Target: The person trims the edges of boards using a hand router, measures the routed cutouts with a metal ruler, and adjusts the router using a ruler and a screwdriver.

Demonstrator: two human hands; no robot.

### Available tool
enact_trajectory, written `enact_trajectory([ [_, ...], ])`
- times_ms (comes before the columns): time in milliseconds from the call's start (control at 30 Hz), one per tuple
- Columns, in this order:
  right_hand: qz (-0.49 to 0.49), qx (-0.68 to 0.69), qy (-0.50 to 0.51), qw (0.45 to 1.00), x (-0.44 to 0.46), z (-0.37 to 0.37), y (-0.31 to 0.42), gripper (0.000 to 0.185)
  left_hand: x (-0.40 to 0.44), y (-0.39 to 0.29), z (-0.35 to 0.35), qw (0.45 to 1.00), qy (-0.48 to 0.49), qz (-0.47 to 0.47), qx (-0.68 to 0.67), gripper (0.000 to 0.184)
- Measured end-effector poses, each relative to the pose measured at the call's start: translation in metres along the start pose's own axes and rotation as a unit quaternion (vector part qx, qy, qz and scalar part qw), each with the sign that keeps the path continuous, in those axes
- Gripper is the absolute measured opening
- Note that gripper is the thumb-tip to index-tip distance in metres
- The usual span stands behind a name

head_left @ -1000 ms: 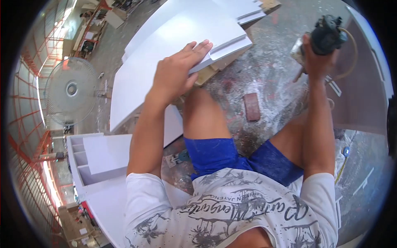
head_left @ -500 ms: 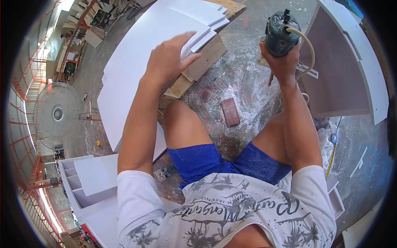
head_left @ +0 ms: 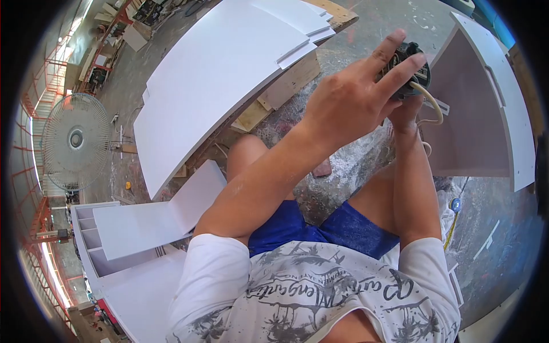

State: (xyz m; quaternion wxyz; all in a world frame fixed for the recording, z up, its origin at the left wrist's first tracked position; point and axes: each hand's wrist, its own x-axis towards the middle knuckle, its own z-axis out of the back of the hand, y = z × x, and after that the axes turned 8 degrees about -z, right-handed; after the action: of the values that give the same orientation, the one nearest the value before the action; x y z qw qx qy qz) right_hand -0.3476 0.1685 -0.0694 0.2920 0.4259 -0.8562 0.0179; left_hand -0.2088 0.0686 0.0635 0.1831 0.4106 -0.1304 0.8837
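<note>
A: From the left, the white boards had lost their company! The left hand had just swung off them and across to the power tool.
B: So both hands looked committed to it! Where was it against the fingers?
A: Behind the left hand's spread fingers, two splayed across its top! The right hand gripped it from below, fingers mostly hidden, with the open cabinet just beyond.

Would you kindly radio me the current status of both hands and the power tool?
Right hand holding power tool upright. Left hand over it, grip unclear. Cord looping near right wrist.
</note>
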Motion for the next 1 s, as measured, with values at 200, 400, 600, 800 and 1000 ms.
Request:
enact_trajectory([
  [200, 0.047, -0.227, -0.056, 0.971, -0.007, 0.004, -0.004, 0.058, 0.006, 0.006, 0.020, 0.998, 0.048, -0.006, 0.048, 0.074],
  [400, 0.110, -0.622, -0.157, 0.759, -0.002, -0.001, -0.005, 0.072, 0.007, 0.018, 0.031, 0.994, 0.063, 0.001, 0.087, 0.075],
  [600, 0.198, -0.735, -0.103, 0.641, 0.004, 0.001, -0.017, 0.076, -0.010, 0.021, 0.029, 0.997, 0.047, 0.036, 0.055, 0.081],
  [800, 0.152, -0.731, -0.169, 0.643, -0.001, 0.005, -0.015, 0.064, -0.081, 0.004, 0.035, 0.987, 0.120, 0.104, -0.028, 0.079],
  [1000, 0.166, -0.665, -0.321, 0.654, 0.011, 0.008, -0.012, 0.051, -0.202, 0.009, 0.093, 0.940, 0.122, 0.319, 0.021, 0.051],
])
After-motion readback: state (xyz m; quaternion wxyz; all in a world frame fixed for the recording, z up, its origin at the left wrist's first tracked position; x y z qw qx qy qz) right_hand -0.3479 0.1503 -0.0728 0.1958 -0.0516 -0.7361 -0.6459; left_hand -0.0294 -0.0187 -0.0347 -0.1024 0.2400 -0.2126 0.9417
